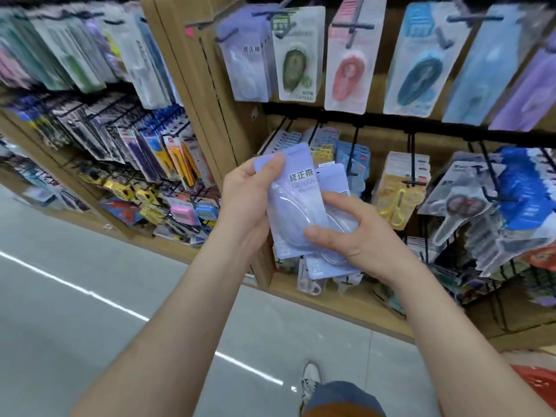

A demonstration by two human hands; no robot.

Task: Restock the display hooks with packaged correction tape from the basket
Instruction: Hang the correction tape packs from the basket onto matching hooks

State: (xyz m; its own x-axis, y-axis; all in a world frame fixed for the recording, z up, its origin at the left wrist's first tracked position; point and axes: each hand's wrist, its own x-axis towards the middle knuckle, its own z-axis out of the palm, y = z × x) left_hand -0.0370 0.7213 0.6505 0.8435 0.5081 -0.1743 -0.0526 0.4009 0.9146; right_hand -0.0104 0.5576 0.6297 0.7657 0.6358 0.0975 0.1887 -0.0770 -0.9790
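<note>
1. The display rack (192, 85) fills the far side of the scene. Its upper row of hooks (353, 25) carries correction tape in lilac, green, pink and blue, so we judge that row at least partly stocked. Blur keeps us from telling how full each hook is.
2. The basket (535, 383) shows only as a red corner at the near right, low by the floor. We cannot see what is left in it.
3. The hanging lilac stack (243, 64), at the left end of the upper row, matches what we hold, so we take its hook for the target.
4. The lilac packs (296, 206), at least two of them, are in our hands in front of the lower row, well below that hook. None of these is hung yet.
5. Our left hand (246, 200) has its thumb on the top of the front pack, with the fingers clamped behind it. Our right hand (352, 236) presses its thumb on the lower blister, its fingers curled round the packs behind.
6. What is left, we judge: part one pack from the rest, lift it, thread its hole over the hook, then repeat.
</note>
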